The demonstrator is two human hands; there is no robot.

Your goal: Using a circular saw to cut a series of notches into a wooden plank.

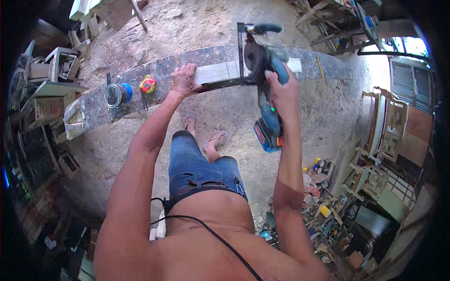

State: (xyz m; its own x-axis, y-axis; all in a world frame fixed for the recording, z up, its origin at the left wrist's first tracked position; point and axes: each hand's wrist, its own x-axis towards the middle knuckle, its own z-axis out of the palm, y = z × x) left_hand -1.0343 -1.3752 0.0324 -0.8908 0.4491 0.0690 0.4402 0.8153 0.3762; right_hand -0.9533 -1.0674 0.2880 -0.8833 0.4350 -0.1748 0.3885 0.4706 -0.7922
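My right hand (284, 86) is wrapped round the handle of a blue and black cordless circular saw (269, 70), which is slightly smeared by motion. The saw's base plate lies across a pale wooden board (218, 71) on the narrow workbench (161, 70). Whether the blade is in the wood is hidden. At the board's left end, my left hand (185, 79) presses down and grips it, fingers over the top. Left of that hand a red and yellow tape measure (147, 84) rests on the bench, beside a paint can (117, 95).
A yellow pencil (320, 68) lies on the bench's right part. Wooden frames (391, 126) lean at the right wall, above a heap of tools and scraps (328, 220). Shelves with boxes (47, 110) stand at left. A black cable (206, 225) crosses my torso.
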